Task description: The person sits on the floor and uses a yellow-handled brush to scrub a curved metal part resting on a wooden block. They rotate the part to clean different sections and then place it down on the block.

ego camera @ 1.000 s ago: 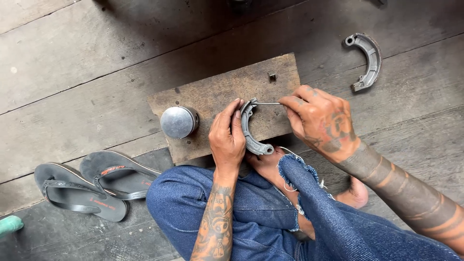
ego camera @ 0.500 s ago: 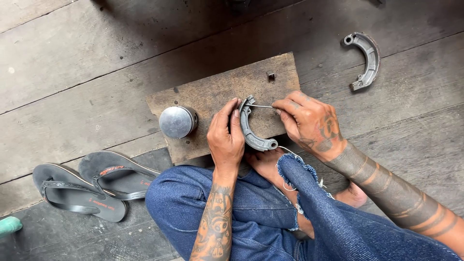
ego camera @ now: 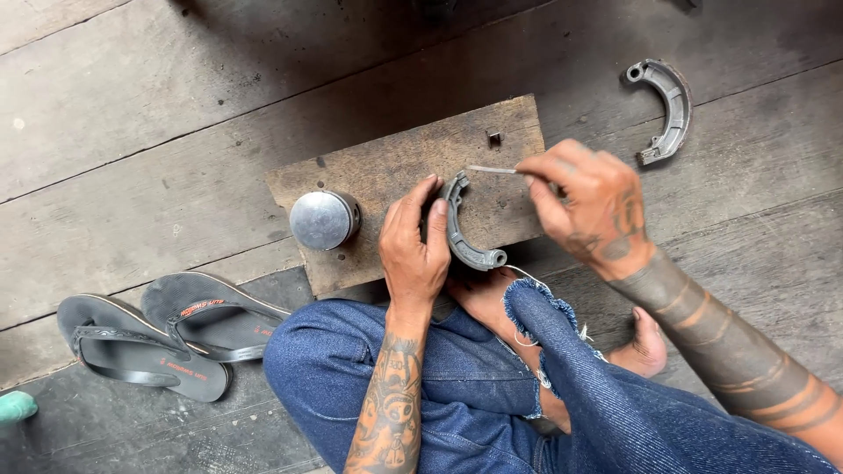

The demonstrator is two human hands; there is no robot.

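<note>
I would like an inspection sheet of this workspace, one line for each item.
Surface: worn wooden floor; wooden board lying on it.
Job's things: curved brake shoe on the board; thin metal tool at its upper end.
Clutter: second brake shoe, metal piston, grey sandals.
Grippers: left hand steadies the shoe; right hand pinches the tool.
Cables: nothing seen.
Surroundings: nothing seen beyond floorboards.

light: soft, even daylight, moderately bright
shadows: dark patch along the floor's (ego camera: 132,132) top edge; faint ones beside the hands
glare: dull sheen on the metal cap (ego camera: 321,219)
focus: sharp throughout, no blur
</note>
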